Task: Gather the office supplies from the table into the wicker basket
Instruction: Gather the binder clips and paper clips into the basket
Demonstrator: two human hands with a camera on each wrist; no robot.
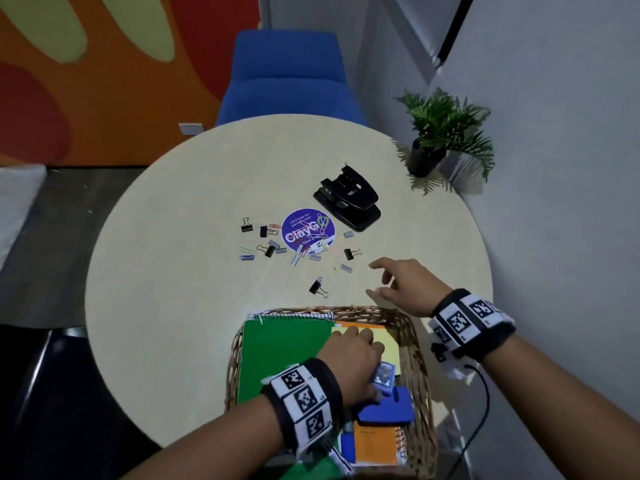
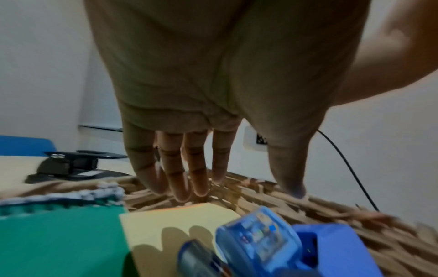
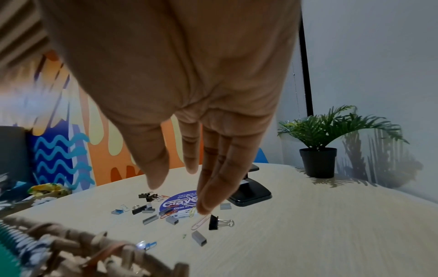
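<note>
The wicker basket [image 1: 412, 344] stands at the table's near edge. It holds a green notebook [image 1: 287, 355], yellow sticky notes [image 1: 388, 338], a small clear blue box [image 1: 383, 374] and a blue stapler [image 1: 388, 408]. My left hand [image 1: 360, 344] hovers inside the basket with straight fingers [image 2: 180, 180] and holds nothing. The blue box [image 2: 260, 241] lies just below its palm. My right hand [image 1: 377, 278] hangs open over the table beyond the basket's far right corner. Close by is a black binder clip [image 1: 351, 253]. Further binder clips, paper clips and staple strips lie around a purple sticker [image 1: 308, 230]. Behind them is a black hole punch [image 1: 348, 202].
A potted plant [image 1: 436, 143] stands at the table's far right edge by the grey wall. A blue chair [image 1: 287, 74] is behind the round table. A black cable [image 1: 481, 410] hangs from my right wrist beside the basket. One binder clip [image 1: 318, 286] lies just ahead of the basket rim.
</note>
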